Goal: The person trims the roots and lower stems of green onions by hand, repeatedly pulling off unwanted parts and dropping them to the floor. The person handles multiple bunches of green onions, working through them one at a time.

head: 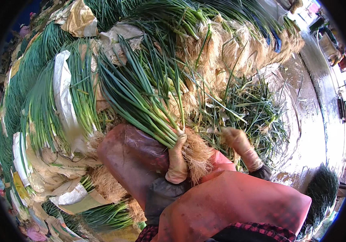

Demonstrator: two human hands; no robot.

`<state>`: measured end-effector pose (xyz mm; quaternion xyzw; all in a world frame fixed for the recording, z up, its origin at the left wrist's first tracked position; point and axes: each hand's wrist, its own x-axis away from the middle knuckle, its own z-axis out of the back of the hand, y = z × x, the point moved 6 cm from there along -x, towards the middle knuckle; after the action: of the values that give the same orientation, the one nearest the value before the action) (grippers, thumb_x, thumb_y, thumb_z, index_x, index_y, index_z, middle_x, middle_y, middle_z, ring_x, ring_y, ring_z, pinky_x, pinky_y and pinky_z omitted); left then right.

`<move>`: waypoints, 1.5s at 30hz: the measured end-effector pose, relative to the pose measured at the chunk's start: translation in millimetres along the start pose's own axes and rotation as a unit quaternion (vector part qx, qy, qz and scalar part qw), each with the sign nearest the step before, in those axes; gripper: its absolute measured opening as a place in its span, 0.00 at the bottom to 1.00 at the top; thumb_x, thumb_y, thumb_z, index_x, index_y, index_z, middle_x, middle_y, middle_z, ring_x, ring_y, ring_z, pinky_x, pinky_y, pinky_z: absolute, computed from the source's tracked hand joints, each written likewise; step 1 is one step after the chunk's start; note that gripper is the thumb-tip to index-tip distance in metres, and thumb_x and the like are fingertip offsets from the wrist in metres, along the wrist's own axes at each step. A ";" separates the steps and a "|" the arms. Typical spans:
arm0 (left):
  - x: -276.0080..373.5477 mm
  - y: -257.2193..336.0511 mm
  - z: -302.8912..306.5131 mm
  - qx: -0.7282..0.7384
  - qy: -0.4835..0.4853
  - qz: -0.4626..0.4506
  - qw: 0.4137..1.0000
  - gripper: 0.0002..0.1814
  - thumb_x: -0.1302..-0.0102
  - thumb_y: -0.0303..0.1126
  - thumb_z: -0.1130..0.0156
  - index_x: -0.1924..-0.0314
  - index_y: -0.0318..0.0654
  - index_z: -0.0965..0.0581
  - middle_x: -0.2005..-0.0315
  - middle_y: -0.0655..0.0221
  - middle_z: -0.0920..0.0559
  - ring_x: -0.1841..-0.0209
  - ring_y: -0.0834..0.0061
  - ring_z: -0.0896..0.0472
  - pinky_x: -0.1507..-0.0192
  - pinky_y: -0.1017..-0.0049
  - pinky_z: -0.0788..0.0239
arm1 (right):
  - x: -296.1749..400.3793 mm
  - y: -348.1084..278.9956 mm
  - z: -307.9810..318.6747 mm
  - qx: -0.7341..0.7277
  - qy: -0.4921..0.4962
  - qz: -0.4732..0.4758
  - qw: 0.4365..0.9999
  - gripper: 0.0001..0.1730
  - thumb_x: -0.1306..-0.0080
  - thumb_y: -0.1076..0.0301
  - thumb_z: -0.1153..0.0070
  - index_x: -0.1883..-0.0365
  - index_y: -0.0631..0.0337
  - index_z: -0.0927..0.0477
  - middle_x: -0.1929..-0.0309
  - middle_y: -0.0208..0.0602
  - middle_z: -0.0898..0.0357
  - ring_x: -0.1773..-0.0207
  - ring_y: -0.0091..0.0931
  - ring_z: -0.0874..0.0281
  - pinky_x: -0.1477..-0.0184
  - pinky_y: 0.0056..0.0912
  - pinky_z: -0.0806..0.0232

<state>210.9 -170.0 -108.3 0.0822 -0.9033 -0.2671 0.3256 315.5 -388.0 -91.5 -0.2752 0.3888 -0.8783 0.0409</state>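
Observation:
My left hand, in a dirty pale glove with a dark cuff, is closed around a bunch of green onions just above the roots. Their long green leaves point to the upper left, and the tan roots hang over the red apron on my lap. My right hand, gloved too and blurred, is to the right of the roots, over a heap of leaf scraps. A thin strand shows by its fingertips; whether the fingers grip it is unclear.
More green onions with long roots lie in a row at the top. Bundles wrapped in white strips fill the left side. A paper-wrapped bundle lies at lower left. Wet floor and a dark green pile are on the right.

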 end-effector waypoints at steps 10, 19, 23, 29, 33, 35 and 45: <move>19.4 18.0 -6.0 -0.118 -0.007 0.044 0.992 0.14 0.35 0.34 0.37 0.50 0.40 0.21 0.66 0.79 0.23 0.65 0.86 0.28 0.62 0.83 0.35 | -58.2 -108.3 -66.0 -0.150 -0.191 0.102 0.965 0.24 0.31 0.54 0.40 0.45 0.64 0.21 0.54 0.40 0.17 0.50 0.26 0.23 0.45 0.29 0.32; 42.6 43.9 -2.8 -0.184 0.013 -0.020 0.983 0.15 0.36 0.31 0.36 0.50 0.37 0.22 0.66 0.76 0.20 0.68 0.85 0.25 0.69 0.83 0.34 | -29.9 -160.9 -66.5 -0.156 -0.214 0.238 0.934 0.15 0.31 0.62 0.38 0.55 0.65 0.19 0.66 0.33 0.17 0.64 0.18 0.22 0.59 0.24 0.29; 36.5 41.7 3.7 -0.135 0.029 -0.017 0.990 0.13 0.35 0.31 0.36 0.52 0.37 0.21 0.66 0.76 0.20 0.69 0.85 0.25 0.69 0.83 0.34 | -36.7 -148.2 -98.9 -0.332 -0.360 0.089 0.867 0.14 0.34 0.66 0.35 0.57 0.68 0.20 0.65 0.33 0.17 0.62 0.20 0.21 0.59 0.24 0.28; 32.0 39.1 3.3 -0.069 0.023 0.017 0.997 0.13 0.32 0.34 0.39 0.51 0.35 0.22 0.64 0.73 0.19 0.67 0.81 0.22 0.66 0.81 0.29 | -29.2 -133.7 -89.6 -0.131 -0.109 0.181 0.969 0.12 0.37 0.63 0.32 0.65 0.62 0.18 0.70 0.30 0.17 0.69 0.18 0.23 0.67 0.26 0.28; 23.5 34.8 -4.2 0.027 -0.063 0.063 0.996 0.15 0.29 0.33 0.48 0.47 0.32 0.25 0.60 0.65 0.18 0.63 0.76 0.19 0.59 0.76 0.23 | 8.4 -140.5 -64.8 -0.127 0.016 0.292 0.948 0.11 0.36 0.64 0.33 0.65 0.62 0.20 0.70 0.31 0.18 0.69 0.20 0.22 0.67 0.28 0.28; 18.6 36.0 4.5 0.004 -0.026 0.044 0.999 0.16 0.28 0.33 0.49 0.47 0.32 0.25 0.59 0.64 0.18 0.62 0.76 0.19 0.60 0.76 0.23 | -3.1 -122.4 -58.3 -0.361 -0.041 0.140 0.921 0.12 0.35 0.63 0.34 0.65 0.62 0.21 0.70 0.30 0.18 0.69 0.20 0.24 0.68 0.27 0.30; 27.9 31.1 7.6 -0.113 -0.037 0.075 0.990 0.17 0.33 0.30 0.40 0.45 0.37 0.24 0.60 0.77 0.20 0.68 0.87 0.27 0.67 0.84 0.33 | -76.2 -150.9 -126.1 -0.376 -0.376 0.058 0.845 0.22 0.29 0.57 0.42 0.47 0.65 0.19 0.60 0.31 0.15 0.60 0.19 0.21 0.56 0.23 0.28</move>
<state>185.3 -149.5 -81.3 -0.0331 -0.8825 -0.3450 0.3180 336.4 -178.2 -88.3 -0.5555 0.6596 -0.4898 0.1280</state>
